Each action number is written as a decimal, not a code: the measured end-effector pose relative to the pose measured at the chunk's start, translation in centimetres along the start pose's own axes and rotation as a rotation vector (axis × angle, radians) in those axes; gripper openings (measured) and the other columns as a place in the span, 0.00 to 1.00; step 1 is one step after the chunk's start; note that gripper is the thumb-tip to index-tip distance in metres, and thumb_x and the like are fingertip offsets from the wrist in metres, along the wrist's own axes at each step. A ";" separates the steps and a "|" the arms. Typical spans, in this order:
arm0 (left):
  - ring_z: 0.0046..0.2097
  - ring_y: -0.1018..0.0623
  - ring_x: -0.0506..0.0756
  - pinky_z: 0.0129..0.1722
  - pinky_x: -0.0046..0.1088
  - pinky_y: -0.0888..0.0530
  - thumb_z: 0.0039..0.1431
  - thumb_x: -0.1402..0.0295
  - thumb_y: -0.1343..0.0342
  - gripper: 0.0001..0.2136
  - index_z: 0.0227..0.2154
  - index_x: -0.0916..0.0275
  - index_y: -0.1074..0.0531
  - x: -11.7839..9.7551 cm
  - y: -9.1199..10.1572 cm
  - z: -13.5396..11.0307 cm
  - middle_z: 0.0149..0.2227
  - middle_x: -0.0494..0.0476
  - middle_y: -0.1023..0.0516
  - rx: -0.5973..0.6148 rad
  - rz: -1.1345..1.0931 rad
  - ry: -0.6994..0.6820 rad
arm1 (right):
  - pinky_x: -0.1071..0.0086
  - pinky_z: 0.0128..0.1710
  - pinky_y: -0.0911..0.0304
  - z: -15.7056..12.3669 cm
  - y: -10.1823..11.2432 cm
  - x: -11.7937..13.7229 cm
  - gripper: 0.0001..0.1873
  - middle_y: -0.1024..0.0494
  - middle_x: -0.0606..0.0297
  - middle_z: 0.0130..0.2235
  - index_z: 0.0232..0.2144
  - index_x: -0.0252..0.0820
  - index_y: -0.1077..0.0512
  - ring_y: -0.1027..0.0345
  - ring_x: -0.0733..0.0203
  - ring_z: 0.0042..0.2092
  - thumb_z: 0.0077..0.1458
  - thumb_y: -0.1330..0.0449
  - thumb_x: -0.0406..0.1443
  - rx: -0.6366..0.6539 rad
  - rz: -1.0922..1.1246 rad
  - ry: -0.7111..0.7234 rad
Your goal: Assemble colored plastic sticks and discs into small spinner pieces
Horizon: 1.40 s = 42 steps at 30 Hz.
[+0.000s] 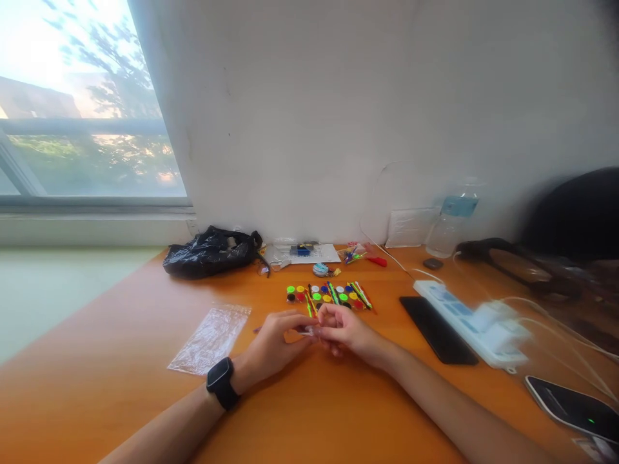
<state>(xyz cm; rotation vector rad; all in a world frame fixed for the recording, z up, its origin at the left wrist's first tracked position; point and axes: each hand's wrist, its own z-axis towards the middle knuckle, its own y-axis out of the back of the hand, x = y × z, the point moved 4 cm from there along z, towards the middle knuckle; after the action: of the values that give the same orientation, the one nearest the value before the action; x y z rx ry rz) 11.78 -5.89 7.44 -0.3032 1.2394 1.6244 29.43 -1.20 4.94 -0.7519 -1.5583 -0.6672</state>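
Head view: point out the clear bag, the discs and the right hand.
Clear bag [210, 340]: head view, middle of its crinkled surface.
Discs [316, 297]: head view, face of a green one.
Right hand [350, 330]: head view, middle, behind the thumb.

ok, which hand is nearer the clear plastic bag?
Left. The left hand is just right of the clear plastic bag; the right hand is farther right, beyond the left.
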 end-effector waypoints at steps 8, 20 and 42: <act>0.42 0.16 0.55 0.44 0.26 0.22 0.65 0.67 0.37 0.08 0.44 0.54 0.16 -0.7 0.3 0.0 0.42 0.52 0.14 0.005 0.029 0.030 | 0.76 0.19 0.50 -0.1 0.0 0.3 0.29 0.28 0.77 0.21 0.38 0.45 0.38 0.43 0.71 0.20 0.49 0.27 0.52 -0.002 0.019 0.009; 0.45 0.15 0.57 0.44 0.27 0.21 0.67 0.67 0.41 0.12 0.49 0.53 0.16 -0.6 0.0 0.0 0.44 0.54 0.12 0.088 0.062 0.058 | 0.74 0.19 0.63 -0.3 -0.2 0.2 0.23 0.31 0.80 0.18 0.42 0.46 0.38 0.52 0.71 0.18 0.50 0.32 0.46 0.015 0.011 -0.076; 0.37 0.17 0.54 0.40 0.27 0.25 0.67 0.66 0.43 0.09 0.40 0.59 0.18 0.3 -0.5 0.0 0.38 0.54 0.13 0.025 0.032 0.126 | 0.72 0.24 0.44 0.3 0.3 0.0 0.24 0.31 0.73 0.25 0.40 0.44 0.32 0.39 0.66 0.25 0.58 0.33 0.56 -0.038 -0.085 0.170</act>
<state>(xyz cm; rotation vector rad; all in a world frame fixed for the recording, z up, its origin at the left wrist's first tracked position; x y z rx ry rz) 12.05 -5.70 6.94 -0.3767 1.3647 1.6363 29.48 -0.79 4.93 -0.6429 -1.4309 -0.8043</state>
